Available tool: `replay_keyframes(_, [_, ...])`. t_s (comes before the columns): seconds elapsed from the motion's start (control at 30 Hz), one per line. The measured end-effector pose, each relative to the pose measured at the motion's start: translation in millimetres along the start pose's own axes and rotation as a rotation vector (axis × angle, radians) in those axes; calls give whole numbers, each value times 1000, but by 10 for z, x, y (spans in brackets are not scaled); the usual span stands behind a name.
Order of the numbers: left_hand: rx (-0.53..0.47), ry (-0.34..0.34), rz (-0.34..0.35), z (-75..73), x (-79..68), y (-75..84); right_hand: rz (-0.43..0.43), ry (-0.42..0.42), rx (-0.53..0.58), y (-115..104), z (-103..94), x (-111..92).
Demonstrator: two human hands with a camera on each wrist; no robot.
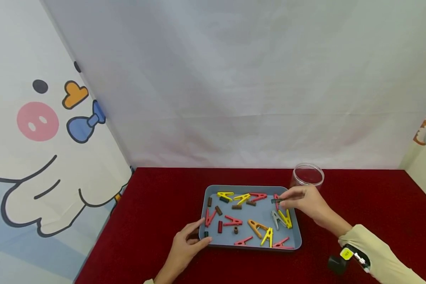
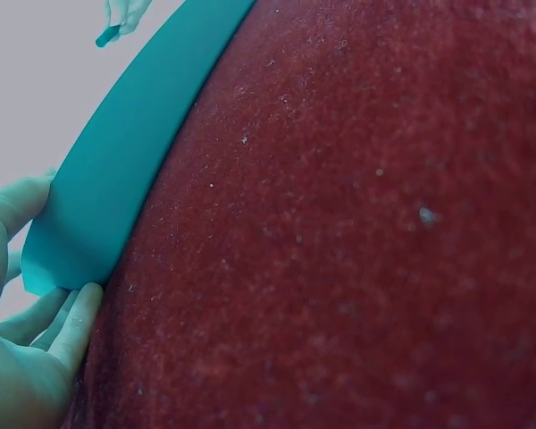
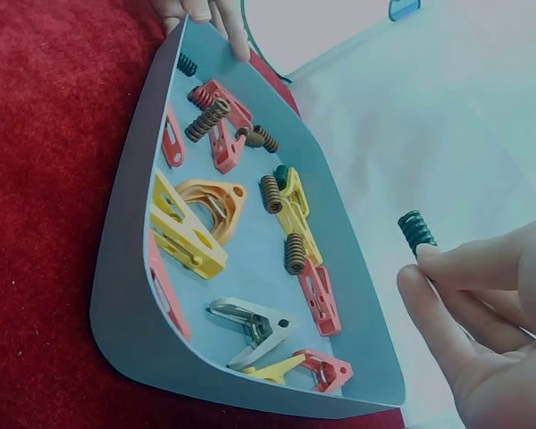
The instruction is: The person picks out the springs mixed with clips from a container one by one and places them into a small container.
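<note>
My right hand (image 1: pixel 307 203) pinches a dark green spring (image 3: pixel 416 231) between thumb and fingertips, held up over the right end of a grey-blue tray (image 1: pixel 252 249). With fingers and thumb around its near left corner, my left hand (image 1: pixel 186 244) holds the tray. Inside lie red, yellow, orange and grey clips, such as the orange clip (image 1: pixel 257 227) and the grey clip (image 3: pixel 253 331). Among them are loose springs: several brown ones like this brown spring (image 1: pixel 236 207), a red spring (image 1: pixel 220 227) and a green spring (image 1: pixel 224 200).
A clear round jar (image 1: pixel 308 173) stands just behind the tray's far right corner. Dark red cloth (image 1: pixel 156 213) covers the table. A pale curtain (image 1: pixel 252 79) hangs along the back edge, and a printed cartoon sheet (image 1: pixel 56 189) hangs at the left.
</note>
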State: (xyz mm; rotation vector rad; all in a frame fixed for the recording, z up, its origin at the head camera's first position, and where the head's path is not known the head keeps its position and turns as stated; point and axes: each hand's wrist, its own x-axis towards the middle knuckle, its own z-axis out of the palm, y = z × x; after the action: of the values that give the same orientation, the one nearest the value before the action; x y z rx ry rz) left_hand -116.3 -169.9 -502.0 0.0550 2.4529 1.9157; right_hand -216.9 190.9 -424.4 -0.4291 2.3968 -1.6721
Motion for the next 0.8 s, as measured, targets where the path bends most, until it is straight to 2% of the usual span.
replay_keyframes(0.8, [0,30,-15,22,32,6,2,48,26,-81,-250,-3])
